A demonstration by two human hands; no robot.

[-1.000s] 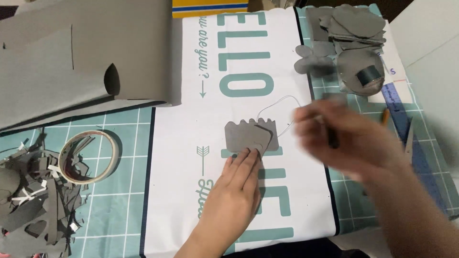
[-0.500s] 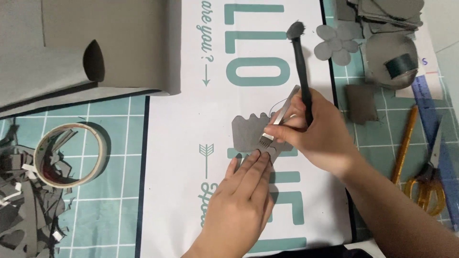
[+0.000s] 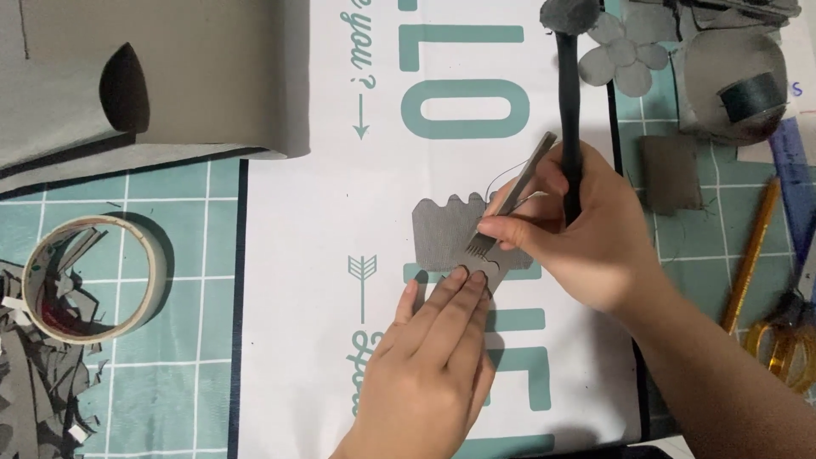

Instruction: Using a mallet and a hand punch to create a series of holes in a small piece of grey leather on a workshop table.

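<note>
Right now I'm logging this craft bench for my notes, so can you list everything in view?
Scalloped leather piece: one, grey, on the white printed mat, centre.
Pronged chisel: one, metal, teeth set on the leather piece.
Mallet: one, black, upright in the right hand.
White printed mat: one, white with teal print, over the cutting mat.
Cutting mat: one, teal with a grid.
Tape roll: one, pale, left.
Leather offcuts: many, grey, bottom left.
Large sheet: one, grey, top left.
Flower cut-out: one, grey, top right.
Thread spool: one, dark, top right.
Pencil: one, yellow, right.
Scissors: one, yellow-handled, right edge.
Left hand: pressing the leather piece.
Right hand: gripping chisel and mallet.
</note>
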